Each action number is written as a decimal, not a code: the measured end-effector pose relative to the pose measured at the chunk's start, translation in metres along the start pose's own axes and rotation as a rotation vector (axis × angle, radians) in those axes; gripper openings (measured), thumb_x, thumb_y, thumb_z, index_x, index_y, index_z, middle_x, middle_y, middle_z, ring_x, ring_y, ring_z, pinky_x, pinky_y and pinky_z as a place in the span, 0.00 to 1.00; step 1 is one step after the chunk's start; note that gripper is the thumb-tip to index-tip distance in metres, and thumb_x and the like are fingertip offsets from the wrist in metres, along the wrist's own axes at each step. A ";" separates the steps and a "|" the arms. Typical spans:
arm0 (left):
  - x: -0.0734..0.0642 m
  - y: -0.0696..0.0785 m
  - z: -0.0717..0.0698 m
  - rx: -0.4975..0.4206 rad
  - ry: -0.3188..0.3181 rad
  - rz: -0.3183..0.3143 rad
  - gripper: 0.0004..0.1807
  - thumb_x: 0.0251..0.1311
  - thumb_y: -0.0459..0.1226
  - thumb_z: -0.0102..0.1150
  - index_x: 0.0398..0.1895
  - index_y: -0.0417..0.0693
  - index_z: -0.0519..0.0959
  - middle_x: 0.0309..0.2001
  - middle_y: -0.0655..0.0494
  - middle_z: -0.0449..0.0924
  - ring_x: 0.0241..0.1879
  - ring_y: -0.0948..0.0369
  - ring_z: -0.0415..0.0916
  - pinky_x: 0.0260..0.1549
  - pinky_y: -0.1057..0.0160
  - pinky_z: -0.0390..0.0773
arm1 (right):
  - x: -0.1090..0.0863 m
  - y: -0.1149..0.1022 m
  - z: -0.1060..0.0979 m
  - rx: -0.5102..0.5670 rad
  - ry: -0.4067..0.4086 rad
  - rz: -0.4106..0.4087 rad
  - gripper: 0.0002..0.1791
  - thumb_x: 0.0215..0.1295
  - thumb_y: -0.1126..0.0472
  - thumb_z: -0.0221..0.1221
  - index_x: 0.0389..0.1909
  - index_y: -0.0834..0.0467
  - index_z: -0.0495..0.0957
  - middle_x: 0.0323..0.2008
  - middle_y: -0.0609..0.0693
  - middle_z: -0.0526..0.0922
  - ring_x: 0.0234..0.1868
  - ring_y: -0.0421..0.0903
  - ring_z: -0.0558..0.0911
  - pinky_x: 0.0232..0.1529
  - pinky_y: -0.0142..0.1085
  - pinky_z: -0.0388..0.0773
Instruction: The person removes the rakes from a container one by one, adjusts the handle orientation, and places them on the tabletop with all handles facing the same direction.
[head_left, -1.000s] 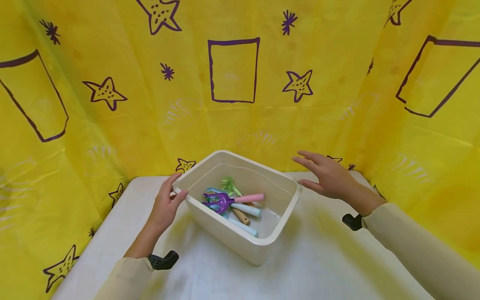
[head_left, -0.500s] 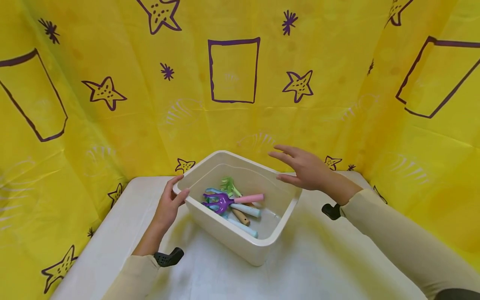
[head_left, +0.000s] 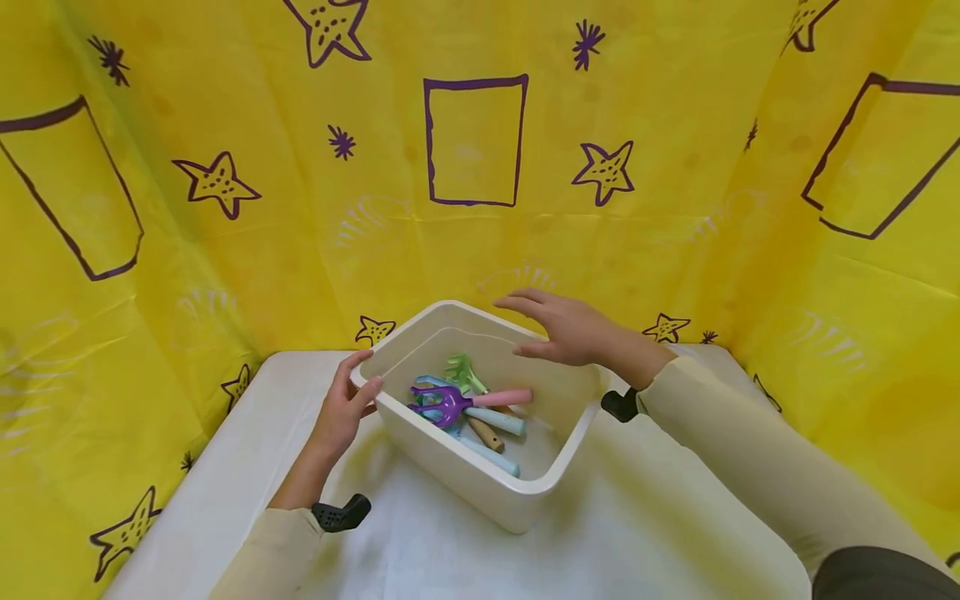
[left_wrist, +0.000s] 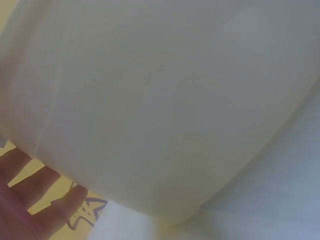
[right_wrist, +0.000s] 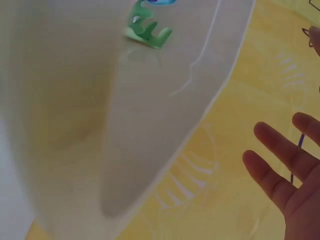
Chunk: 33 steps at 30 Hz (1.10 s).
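Observation:
A cream plastic tub [head_left: 450,475] stands at an angle on the white table, with several small garden tools lying in it. On top is a purple hand fork [head_left: 446,406] with a pink handle. Near it lie a green rake head [head_left: 463,372], pale blue handles [head_left: 498,420] and a wooden handle [head_left: 486,436]. My left hand [head_left: 339,419] holds the tub's left corner, thumb at the rim and fingers round the outside. My right hand [head_left: 573,331] hovers over the far rim with fingers spread, holding nothing. The green rake head [right_wrist: 148,35] also shows in the right wrist view.
A yellow sheet [head_left: 465,250] printed with purple stars and frames encloses the table behind and at both sides. White table surface [head_left: 645,517] extends in front of the tub and to its right. Black bands with camera mounts [head_left: 341,514] sit at both wrists.
My right hand has moved left, from beside the tub's right corner to over its far rim. My left hand stays at the left corner. Tub and tools keep their places.

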<state>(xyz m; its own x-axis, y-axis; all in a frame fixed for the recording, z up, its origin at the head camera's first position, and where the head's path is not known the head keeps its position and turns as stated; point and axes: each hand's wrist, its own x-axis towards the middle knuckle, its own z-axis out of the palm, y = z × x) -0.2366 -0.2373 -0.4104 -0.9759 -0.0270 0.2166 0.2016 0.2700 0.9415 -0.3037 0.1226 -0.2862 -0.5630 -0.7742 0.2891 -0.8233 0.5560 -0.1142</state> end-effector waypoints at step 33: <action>-0.002 0.000 0.004 -0.042 0.003 -0.004 0.28 0.73 0.42 0.48 0.72 0.54 0.54 0.68 0.42 0.55 0.57 0.39 0.67 0.55 0.38 0.70 | 0.075 -0.020 0.070 0.686 -0.566 0.407 0.38 0.63 0.53 0.62 0.73 0.50 0.58 0.70 0.60 0.62 0.59 0.64 0.73 0.48 0.58 0.78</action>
<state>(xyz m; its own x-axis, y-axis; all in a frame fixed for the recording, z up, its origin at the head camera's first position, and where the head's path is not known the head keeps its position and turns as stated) -0.2354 -0.2331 -0.4116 -0.9763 -0.0311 0.2140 0.2015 0.2290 0.9524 -0.3345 0.0328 -0.3284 -0.6175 -0.6922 -0.3737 -0.3205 0.6552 -0.6841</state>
